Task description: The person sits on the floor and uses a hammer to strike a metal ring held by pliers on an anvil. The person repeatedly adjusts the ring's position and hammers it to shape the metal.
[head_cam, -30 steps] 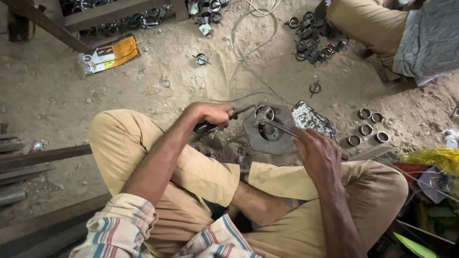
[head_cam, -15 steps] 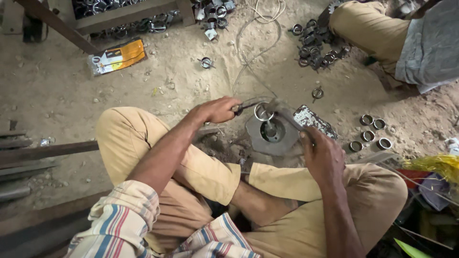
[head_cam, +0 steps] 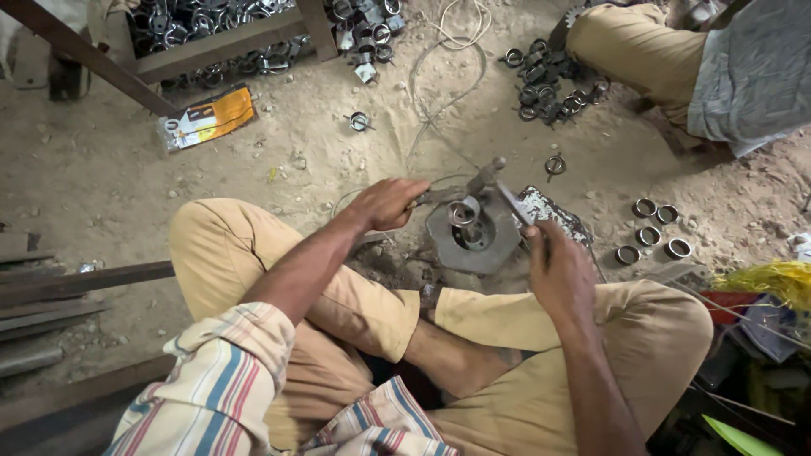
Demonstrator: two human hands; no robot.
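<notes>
Head view: a ring (head_cam: 463, 211) is kept steady on the round block (head_cam: 473, 236) on the dirt floor (head_cam: 101, 177) by tongs (head_cam: 435, 196) clamped in the left hand (head_cam: 387, 203), while a hammer (head_cam: 507, 196) is gripped by the right hand (head_cam: 557, 270), for striking, apparently.
</notes>
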